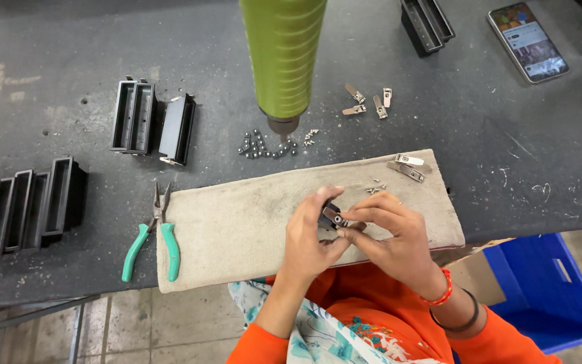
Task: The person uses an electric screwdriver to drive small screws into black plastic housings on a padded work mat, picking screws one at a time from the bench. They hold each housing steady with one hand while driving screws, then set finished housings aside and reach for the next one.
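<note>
both hands meet over the near edge of the cloth (237, 229), close to the body, so the small piece sits right under the eyes. the left hand (308, 239) is curled around a little black part (329, 217) from the side, thumb and fingers clamped on it to keep it from turning. the right hand (392, 236) pinches together at the same part, its fingertips pressing a shiny metal clip (335, 216) against the top of it; whether the clip is seated or just resting there cannot be told

the cloth pads the work and catches small bits. the green-handled pliers (153, 239) lie just beside its left edge, within reach of the left hand. on the cloth's far right corner rest two more metal clips (407, 166), and a few tiny screws (375, 190)

past the cloth, a cluster of small dark balls (264, 145) sits under the hanging green tool (283, 61). black housings (151, 121) stand to the left, loose clips (368, 102) to the right, a phone (527, 40) farthest
</note>
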